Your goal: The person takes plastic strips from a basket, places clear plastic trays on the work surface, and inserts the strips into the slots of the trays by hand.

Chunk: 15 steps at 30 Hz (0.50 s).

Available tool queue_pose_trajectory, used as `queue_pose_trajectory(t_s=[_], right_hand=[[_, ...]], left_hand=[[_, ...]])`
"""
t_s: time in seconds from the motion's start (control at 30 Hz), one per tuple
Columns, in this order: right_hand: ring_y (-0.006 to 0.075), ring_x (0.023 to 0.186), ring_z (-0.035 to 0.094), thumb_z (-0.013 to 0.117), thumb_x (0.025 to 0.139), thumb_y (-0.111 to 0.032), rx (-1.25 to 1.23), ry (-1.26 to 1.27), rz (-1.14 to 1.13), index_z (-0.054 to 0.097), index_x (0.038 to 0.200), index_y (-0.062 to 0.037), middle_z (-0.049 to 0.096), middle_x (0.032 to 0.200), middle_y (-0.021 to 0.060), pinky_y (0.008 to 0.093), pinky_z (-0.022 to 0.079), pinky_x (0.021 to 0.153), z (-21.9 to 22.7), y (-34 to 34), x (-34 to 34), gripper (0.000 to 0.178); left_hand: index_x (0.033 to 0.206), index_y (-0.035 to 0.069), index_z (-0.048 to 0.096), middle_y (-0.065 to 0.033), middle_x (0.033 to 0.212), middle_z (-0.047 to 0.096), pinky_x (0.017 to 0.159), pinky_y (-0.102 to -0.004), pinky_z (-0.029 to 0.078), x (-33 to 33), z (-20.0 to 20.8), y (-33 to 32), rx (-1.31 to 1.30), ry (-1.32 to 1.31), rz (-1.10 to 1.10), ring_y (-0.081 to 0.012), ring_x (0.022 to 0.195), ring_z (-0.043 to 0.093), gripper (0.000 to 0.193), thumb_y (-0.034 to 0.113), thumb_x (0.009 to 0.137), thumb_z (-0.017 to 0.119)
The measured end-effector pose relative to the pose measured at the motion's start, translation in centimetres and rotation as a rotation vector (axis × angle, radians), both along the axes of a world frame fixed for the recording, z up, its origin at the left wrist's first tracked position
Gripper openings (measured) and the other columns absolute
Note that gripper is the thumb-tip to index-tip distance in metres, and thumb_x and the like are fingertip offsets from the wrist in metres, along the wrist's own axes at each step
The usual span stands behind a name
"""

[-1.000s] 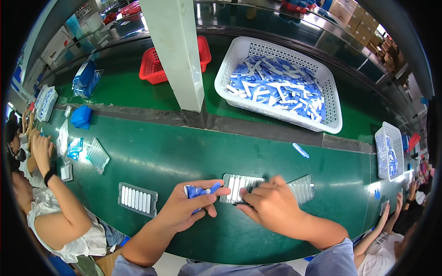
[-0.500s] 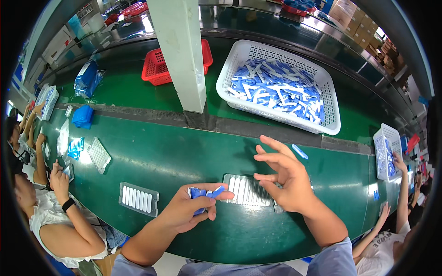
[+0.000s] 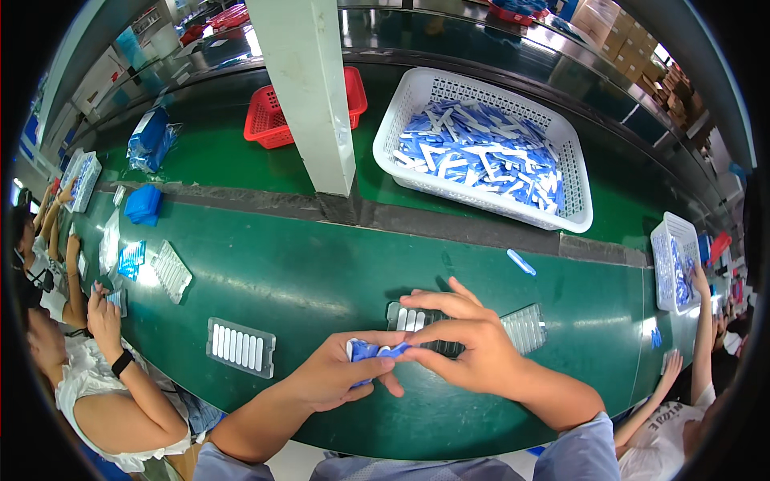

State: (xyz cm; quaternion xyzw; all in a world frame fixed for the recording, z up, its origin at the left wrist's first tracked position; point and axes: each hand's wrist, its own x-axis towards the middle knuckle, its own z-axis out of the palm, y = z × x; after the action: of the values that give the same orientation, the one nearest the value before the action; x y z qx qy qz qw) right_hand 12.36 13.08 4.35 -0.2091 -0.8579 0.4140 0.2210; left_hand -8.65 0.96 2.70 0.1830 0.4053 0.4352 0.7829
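Observation:
My left hand [image 3: 333, 370] is closed around several small blue-and-white plastic strips [image 3: 363, 351]. Thumb and fingers of my right hand [image 3: 465, 341] come together at the tip of one blue strip [image 3: 395, 351] sticking out of the left hand. Behind both hands lies a clear tray [image 3: 395, 313] with white strips in its slots, partly hidden by the right hand. An empty-looking clear slotted tray [image 3: 525, 327] is to the right of that hand. On the left, another clear tray [image 3: 242, 347] holds a row of white strips.
A white basket [image 3: 385, 152] heaped with blue and white strips stands beyond the hands. A single blue strip [image 3: 521, 262] lies in front of it. A pale post [image 3: 309, 104] rises beside a red basket [image 3: 265, 120]. Co-workers sit at both sides.
My right hand has come left and down from its raised, spread pose, and its fingers now meet the blue strip at my left hand. The clear tray on the right shows more.

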Motion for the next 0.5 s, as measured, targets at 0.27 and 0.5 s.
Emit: queue_pose_trajectory(t_s=[0.27,0.5], right_hand=[[0.0281,0.119,0.062,0.081,0.082,-0.017,-0.016,-0.003,-0.052,0.077,0.091,-0.0126,0.066,0.13,0.0065,0.0598,0.031,0.116,0.7,0.0,-0.2,0.011],[0.0157,0.084,0.067,0.078,0.083,-0.001,-0.257,0.156,-0.192,0.072,0.088,-0.0023,0.071,0.088,0.0069,0.0302,0.049,0.071,0.3,2.8,0.9,0.008]], left_hand=[[0.137,-0.002,0.054,-0.0147,0.119,0.069,0.041,-0.0193,0.033,-0.2,-0.4,0.0,0.057,0.02,-0.043,-0.0178,0.086,0.074,0.041,0.014,0.101,0.064],[0.136,0.001,0.054,-0.0186,0.129,0.066,0.046,-0.0194,0.035,-0.5,-1.1,0.0,-0.065,-0.074,0.203,-0.0164,0.089,0.071,0.037,0.014,0.102,0.063]])
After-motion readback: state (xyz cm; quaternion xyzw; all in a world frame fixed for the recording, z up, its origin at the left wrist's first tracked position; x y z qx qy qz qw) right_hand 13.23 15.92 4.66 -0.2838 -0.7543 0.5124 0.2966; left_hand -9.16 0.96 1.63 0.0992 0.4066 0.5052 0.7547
